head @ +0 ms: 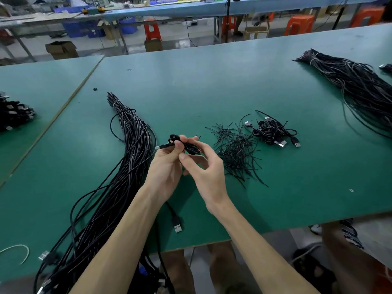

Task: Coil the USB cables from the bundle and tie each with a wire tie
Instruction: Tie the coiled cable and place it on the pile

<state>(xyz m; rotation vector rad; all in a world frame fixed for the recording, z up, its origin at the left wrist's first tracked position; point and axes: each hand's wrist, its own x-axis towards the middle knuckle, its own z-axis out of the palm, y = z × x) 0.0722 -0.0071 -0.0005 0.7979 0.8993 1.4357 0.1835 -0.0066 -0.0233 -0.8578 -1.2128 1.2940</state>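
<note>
A small coiled black USB cable (177, 141) is held above the green table (212, 81). My left hand (167, 164) grips the coil, its plug end sticking out to the left. My right hand (203, 164) pinches the coil's right side between thumb and fingers. A long bundle of black USB cables (131, 145), banded at its far end, lies to the left and runs off the near edge. A pile of black wire ties (235, 151) lies just right of my hands. Beyond it sit finished tied coils (273, 132).
A second large cable bundle (360, 85) lies at the far right. Another dark pile of cables (14, 115) sits at the left edge. A loose USB plug (178, 225) lies near the front edge. Someone's legs show below the table's right side.
</note>
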